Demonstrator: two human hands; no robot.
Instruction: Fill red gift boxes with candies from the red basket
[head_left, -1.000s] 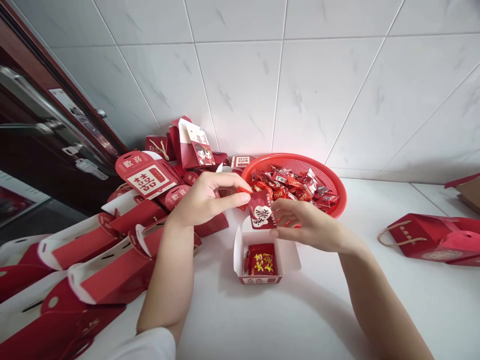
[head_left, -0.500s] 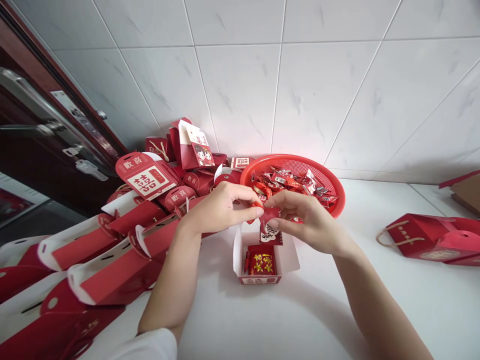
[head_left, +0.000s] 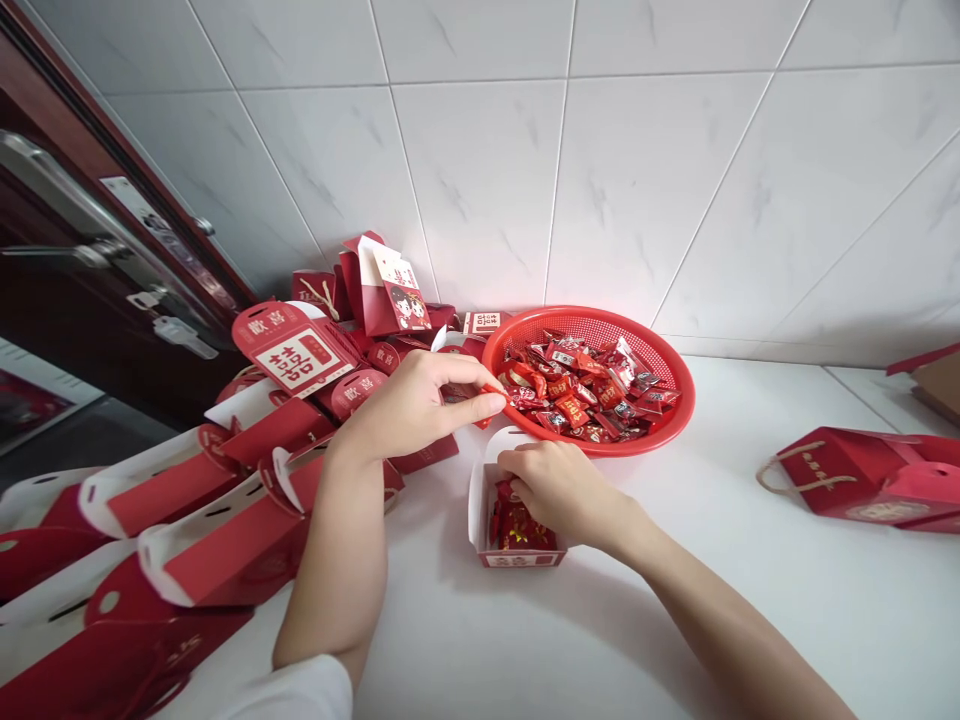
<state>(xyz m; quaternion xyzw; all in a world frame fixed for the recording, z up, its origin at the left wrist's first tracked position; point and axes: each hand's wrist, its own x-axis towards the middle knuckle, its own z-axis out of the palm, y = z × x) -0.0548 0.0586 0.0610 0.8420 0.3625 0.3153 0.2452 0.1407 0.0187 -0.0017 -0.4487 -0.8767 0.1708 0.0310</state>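
Note:
A small open gift box (head_left: 525,561), red outside and white inside, stands on the white counter with its flaps up. Red candy packets (head_left: 521,530) with gold print lie in it. My right hand (head_left: 568,490) reaches down into this box with curled fingers; the fingertips and whatever they hold are hidden. Left of the candy basket's rim, my left hand (head_left: 427,405) pinches a small red wrapped candy (head_left: 491,393) between thumb and fingers. Just behind both hands is the red plastic basket (head_left: 679,400), filled with several wrapped candies (head_left: 574,385).
Several red gift boxes (head_left: 225,540) stand open along the left, with more boxes (head_left: 390,290) piled against the tiled wall. A closed red box (head_left: 862,475) with a cord handle lies at right, near a brown carton (head_left: 934,390). A dark door with keys (head_left: 184,337) is at far left.
My right hand has moved down into the box with the dark red candy packet, which is now out of sight. My left hand has shifted slightly left and up, still pinching the red candy.

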